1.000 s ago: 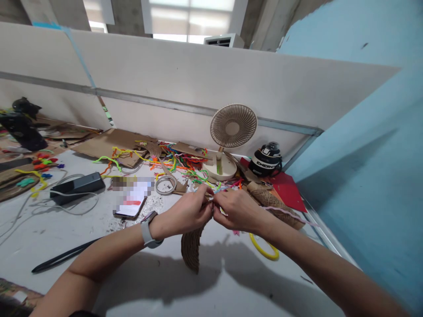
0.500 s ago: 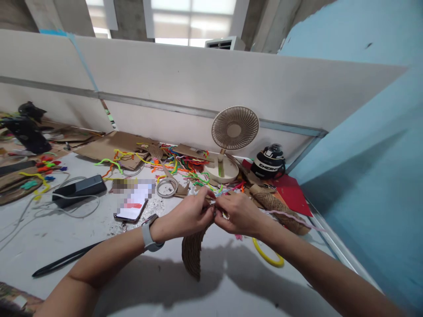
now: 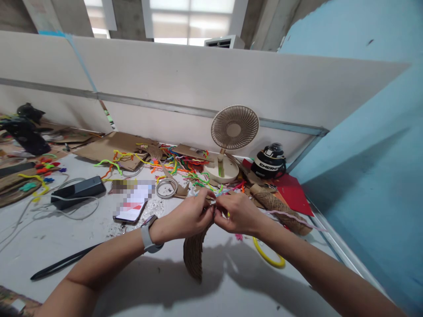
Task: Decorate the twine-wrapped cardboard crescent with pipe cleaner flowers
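Note:
A curved brown piece (image 3: 193,259), ridged like twine or layered cardboard, hangs below my hands over the white table. Its upper end runs up into the closed fingers of my left hand (image 3: 197,214). Thumb and index finger of my right hand (image 3: 236,213) are pinched tight against the left fingertips, at the top of the same piece. Whatever small bit sits between the fingertips is hidden. To the right of the brown piece lies a yellow ring (image 3: 269,256), partly behind my right forearm.
A beige fan (image 3: 235,127) and a black bottle (image 3: 268,162) stand at the back. Colourful pipe cleaners (image 3: 170,160) and cardboard (image 3: 112,147) clutter the rear. A twine roll (image 3: 280,209) lies right; a phone (image 3: 134,204), power bank (image 3: 78,192) and black tweezers-like tool (image 3: 62,263) lie left.
Both hands stay pinched together in almost the same place. The hanging end of the brown piece has swung very slightly to the right.

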`<action>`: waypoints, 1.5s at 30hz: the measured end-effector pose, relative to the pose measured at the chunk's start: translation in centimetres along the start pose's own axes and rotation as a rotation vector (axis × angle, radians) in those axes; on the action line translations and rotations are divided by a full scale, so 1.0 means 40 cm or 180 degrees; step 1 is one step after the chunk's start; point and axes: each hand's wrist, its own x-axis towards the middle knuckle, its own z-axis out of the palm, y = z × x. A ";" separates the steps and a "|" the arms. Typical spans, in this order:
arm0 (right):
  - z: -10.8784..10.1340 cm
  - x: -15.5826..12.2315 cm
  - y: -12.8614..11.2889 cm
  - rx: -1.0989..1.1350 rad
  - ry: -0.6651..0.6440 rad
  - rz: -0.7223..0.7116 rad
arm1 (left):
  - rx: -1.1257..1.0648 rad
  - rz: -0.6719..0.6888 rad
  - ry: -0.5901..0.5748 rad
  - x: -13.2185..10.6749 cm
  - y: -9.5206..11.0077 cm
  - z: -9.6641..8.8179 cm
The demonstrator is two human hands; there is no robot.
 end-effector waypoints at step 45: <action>0.046 -0.059 0.105 0.0770 0.1234 0.0713 | -0.1061 -0.0369 -0.0222 0.033 -0.060 -0.007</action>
